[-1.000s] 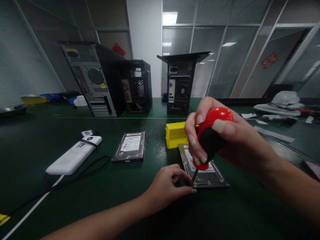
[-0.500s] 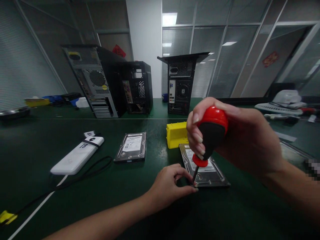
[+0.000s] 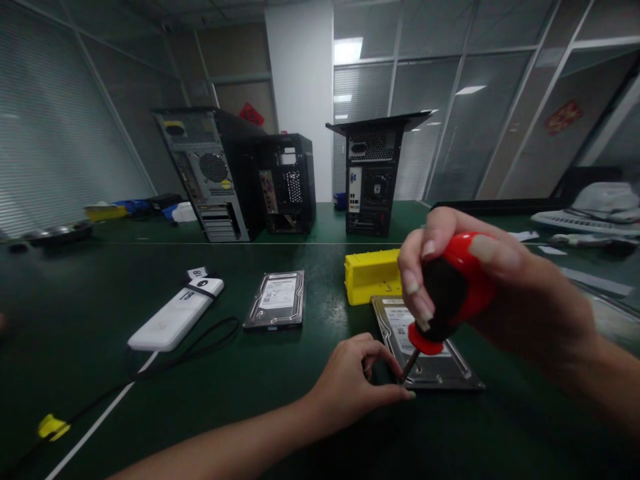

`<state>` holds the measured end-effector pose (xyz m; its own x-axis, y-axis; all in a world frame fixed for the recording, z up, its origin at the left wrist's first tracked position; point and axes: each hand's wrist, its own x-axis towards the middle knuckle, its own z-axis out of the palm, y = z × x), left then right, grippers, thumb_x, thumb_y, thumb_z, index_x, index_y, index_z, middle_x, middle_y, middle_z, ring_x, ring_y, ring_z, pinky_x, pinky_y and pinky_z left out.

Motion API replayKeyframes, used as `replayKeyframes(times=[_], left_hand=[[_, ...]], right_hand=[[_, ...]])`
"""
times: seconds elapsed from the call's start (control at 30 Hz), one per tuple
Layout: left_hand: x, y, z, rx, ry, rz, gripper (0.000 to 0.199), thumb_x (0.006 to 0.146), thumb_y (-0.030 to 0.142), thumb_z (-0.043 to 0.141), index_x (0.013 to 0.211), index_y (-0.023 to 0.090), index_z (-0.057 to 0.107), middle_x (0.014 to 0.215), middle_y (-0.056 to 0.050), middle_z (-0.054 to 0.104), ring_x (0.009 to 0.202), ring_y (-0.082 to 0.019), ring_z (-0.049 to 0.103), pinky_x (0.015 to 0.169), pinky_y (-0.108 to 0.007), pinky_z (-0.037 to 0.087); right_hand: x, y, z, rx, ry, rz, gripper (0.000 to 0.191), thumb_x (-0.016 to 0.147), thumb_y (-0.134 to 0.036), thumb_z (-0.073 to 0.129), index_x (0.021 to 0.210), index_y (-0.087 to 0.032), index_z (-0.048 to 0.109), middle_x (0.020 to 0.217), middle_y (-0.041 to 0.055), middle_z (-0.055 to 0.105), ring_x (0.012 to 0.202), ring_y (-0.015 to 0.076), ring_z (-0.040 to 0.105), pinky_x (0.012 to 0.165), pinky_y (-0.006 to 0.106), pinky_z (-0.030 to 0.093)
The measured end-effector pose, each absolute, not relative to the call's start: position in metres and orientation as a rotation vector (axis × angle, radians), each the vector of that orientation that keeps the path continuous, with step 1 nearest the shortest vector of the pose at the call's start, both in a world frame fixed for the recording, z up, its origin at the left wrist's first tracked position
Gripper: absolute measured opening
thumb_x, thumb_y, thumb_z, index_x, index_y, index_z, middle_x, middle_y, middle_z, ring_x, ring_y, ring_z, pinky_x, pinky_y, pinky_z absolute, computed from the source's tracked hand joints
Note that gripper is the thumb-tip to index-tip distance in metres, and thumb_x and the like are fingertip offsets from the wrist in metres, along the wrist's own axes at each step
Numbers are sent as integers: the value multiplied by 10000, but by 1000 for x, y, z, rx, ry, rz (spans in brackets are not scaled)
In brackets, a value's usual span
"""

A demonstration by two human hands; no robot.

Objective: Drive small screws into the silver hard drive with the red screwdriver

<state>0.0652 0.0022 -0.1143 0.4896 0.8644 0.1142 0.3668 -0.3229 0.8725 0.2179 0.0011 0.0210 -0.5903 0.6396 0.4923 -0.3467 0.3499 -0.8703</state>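
Note:
My right hand (image 3: 480, 287) is closed around the red and black handle of a screwdriver (image 3: 445, 300). The screwdriver leans, with its shaft slanting down to the near left corner of a hard drive (image 3: 440, 373). At that corner, the thumb and forefinger of my left hand (image 3: 353, 373) pinch the drive's edge beside the screwdriver tip. The tip itself is hidden behind the fingertips, and any screw there cannot be made out. The drive lies flat, its label partly covered by my right hand. A second hard drive (image 3: 277, 300) lies flat further left.
Behind the held drive stands a yellow bin (image 3: 370, 273) with small bits in it. A white power bank (image 3: 177, 317) with cables lies to the left. Several computer cases (image 3: 373, 180) stand at the back of the green table (image 3: 300, 433). A white keyboard (image 3: 585, 217) is at the far right.
The view has swung left, so everything sits further right. The screwdriver's handle has tipped further to the right, while its tip stays at the same corner beside my left fingers.

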Motion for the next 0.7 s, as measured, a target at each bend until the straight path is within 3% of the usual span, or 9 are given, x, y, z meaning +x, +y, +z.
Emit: replayKeyframes(times=[0.17,0.47,0.6,0.7], left_hand=[[65,3,-115,1921,1030,749,300,644,404,751,824,178,668,737,31,462,643,-93,403,563,-203,282],[63,2,-114,1946,1023,716,277,664,379,744,847,190,659,745,36,459,654,-98,406,572,-210,288],[63,2,-111,1947,1019,709,257,670,357,742,841,182,663,727,38,443,650,-97,409,574,-210,290],[63,1,-111,1939,1020,721,258,664,343,748,839,174,663,713,42,424,644,-92,406,577,-207,295]], right_hand=[[217,5,22,-242,-1716,1403,208,877,-332,483,779,-156,431,742,-3,534,519,74,530,476,187,431],[226,4,21,-364,-1774,1385,260,930,-389,340,1015,-208,506,839,28,468,695,108,539,619,245,485],[228,8,20,-381,-1796,1297,172,903,-345,449,958,-188,492,893,23,478,738,95,553,654,227,500],[224,13,17,-275,-1731,1307,125,874,-259,496,890,-158,423,886,17,477,700,76,542,590,204,495]])
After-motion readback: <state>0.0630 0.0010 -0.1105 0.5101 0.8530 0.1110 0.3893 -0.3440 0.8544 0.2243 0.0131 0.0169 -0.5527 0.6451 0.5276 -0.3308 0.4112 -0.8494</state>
